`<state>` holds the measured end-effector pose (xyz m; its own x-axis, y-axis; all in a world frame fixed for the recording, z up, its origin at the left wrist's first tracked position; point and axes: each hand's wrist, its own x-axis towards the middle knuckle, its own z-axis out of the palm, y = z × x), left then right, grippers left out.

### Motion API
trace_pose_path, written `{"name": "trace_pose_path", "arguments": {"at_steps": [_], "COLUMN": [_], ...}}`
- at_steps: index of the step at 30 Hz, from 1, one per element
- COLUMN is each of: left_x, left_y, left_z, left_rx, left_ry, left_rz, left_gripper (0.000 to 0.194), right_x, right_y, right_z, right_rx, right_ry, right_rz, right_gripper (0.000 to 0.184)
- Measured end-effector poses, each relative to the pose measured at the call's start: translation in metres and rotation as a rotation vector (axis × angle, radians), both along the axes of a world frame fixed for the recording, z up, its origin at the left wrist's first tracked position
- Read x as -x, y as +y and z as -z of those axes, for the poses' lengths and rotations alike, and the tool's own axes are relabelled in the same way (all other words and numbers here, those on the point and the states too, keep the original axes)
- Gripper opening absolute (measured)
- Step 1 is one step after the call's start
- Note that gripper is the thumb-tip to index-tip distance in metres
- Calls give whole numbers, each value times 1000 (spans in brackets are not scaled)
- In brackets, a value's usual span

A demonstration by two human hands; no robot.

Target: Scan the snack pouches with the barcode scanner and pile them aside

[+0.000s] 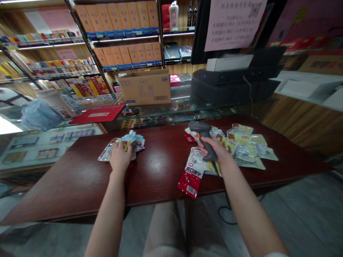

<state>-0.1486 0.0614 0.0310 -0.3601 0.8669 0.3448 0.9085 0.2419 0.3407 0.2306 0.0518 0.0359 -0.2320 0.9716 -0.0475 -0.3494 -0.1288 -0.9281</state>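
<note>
My right hand is wrapped round the handle of a dark grey barcode scanner, its head turned to the left. The scanner's cable hangs down past the table edge. Below it lies a red and white snack packet, with a barcode near its lower end. Pale green and clear snack packets are piled beside and behind my right hand. On the left, my left hand has its fingers curled on a small group of packets. Among these are a light blue pouch and a pale green packet.
The dark red wooden table meets a glass counter bearing a cardboard box, a red folder and a blue cloth. A monitor with a pink notice stands at the back right. Stocked shelves line the wall.
</note>
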Motion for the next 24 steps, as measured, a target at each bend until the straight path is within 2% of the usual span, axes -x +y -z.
{"name": "trace_pose_path", "arguments": {"at_steps": [7, 11, 14, 17, 21, 24], "left_x": [14, 22, 18, 1, -42, -83], "left_y": [2, 7, 8, 7, 10, 19], "left_z": [6, 13, 12, 4, -3, 0], "left_rx": [0, -95, -265, -372, -272, -159], "left_ry": [-17, 27, 59, 91, 35, -75], "left_rz": [-128, -74, 19, 182, 443, 664], "left_gripper": [44, 41, 38, 30, 24, 22], "right_x": [0, -4, -7, -9, -15, -21], "right_y": [-1, 1, 1, -2, -6, -7], "right_z": [-1, 1, 0, -4, -9, -10], "right_rx": [-10, -7, -20, -40, -56, -68], "right_ry": [37, 84, 106, 102, 56, 56], "right_rz": [17, 7, 7, 41, 98, 143], "right_gripper": [36, 35, 35, 37, 37, 39]}}
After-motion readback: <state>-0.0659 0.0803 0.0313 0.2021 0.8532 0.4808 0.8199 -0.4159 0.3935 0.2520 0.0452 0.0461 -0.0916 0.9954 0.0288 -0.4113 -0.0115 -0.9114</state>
